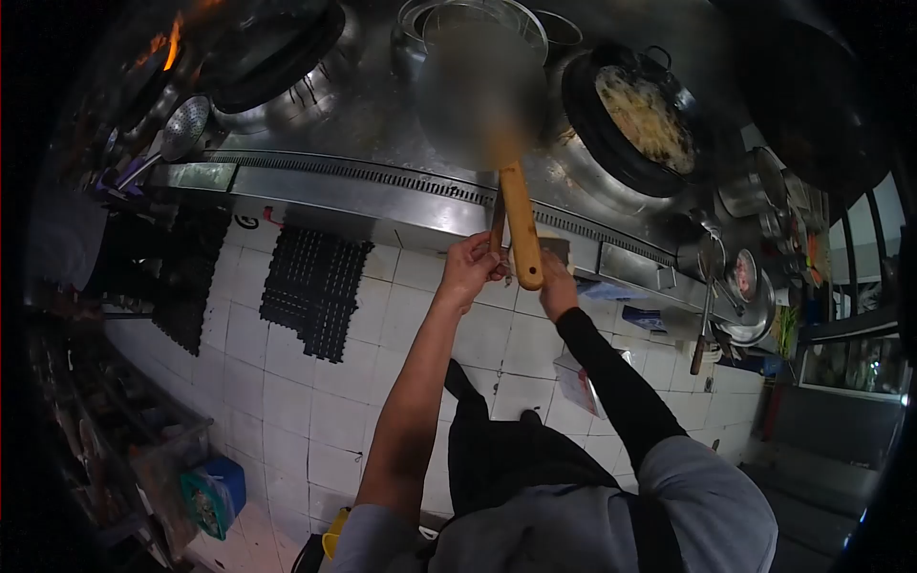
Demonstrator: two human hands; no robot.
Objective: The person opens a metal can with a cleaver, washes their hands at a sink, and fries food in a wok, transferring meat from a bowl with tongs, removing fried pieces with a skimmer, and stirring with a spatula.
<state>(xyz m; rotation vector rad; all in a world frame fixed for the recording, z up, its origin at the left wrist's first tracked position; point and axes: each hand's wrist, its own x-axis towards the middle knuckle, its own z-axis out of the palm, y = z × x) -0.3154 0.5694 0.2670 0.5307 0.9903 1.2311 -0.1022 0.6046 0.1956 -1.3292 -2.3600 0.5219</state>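
My left hand (pixel 470 271) is closed on a thin brown wooden handle (pixel 497 222) that points up towards the stove. Beside it, a thicker pale wooden handle (pixel 522 224) with a hole in its lower end runs up to a blurred grey round shape (pixel 482 86). My right hand (pixel 556 288) is at the lower right side of the pale handle; its fingers are partly hidden there, so its hold is unclear. Behind the hands is the steel stove edge (pixel 363 201). At upper right, a wok (pixel 597 119) holds pale food in bubbling liquid.
Flames (pixel 173 43) rise at upper left, near a perforated ladle (pixel 184 128). Black mats (pixel 313 286) and a white box (pixel 581 384) lie on the tiled floor. Bowls (pixel 748 272) stand at right. A person's dark clothing (pixel 129 253) shows at left.
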